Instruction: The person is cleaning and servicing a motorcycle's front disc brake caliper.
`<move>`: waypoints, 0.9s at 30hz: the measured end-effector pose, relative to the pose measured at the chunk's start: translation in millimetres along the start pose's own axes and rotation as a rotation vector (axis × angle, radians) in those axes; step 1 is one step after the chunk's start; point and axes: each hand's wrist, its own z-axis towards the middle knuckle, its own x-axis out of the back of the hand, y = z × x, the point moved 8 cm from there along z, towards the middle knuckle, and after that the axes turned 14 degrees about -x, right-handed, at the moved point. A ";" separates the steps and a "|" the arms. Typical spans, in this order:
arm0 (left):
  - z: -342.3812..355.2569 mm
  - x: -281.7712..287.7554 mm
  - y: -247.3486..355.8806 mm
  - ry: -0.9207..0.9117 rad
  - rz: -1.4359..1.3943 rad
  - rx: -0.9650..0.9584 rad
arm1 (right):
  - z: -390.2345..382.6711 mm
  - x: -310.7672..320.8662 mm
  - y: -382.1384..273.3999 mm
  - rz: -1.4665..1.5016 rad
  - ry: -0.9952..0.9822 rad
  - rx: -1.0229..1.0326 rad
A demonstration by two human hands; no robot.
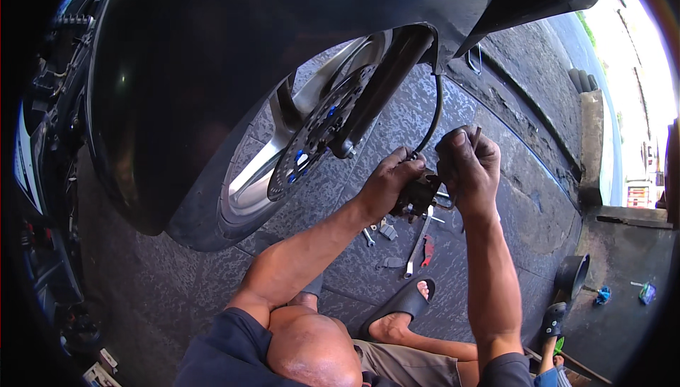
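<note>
Left hand: the left hand (391, 180) is curled firmly round the caliper, thumb pressed over the top near the hose end.
Right hand: the right hand (472, 169) is closed almost to a fist, and a thin dark rod (475, 139) is gripped in it; whether the caliper is touched by these fingers cannot be told.
Caliper position: the dark caliper (414, 199) is held up in the air above the floor tiles, beside the right hand and well apart from the brake disc (282, 173).
Hose risk: the black hose (438, 107) runs bowed down to the hand; it could be kinked or strained at its end if the caliper is turned or dropped.
Grip risk: here the weight seems to be borne mainly by one hand, so a slip could be caused by grimy fingers or a hard push on the rod.
Floor risk: the wrench (418, 249), red piece (428, 251) and grey block (387, 230) lie near the sandalled foot (400, 320) and could be kicked astray by a shifted step.
Caliper look: a compact, blocky body is seen, blackened and dull, its outline broken by fingers; bright metal is glimpsed by its lower edge, too small to be made out.
</note>
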 end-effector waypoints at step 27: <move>-16.3 4.8 6.4 0.141 -0.235 0.052 | -46.1 3.4 10.4 -1.301 -0.136 0.710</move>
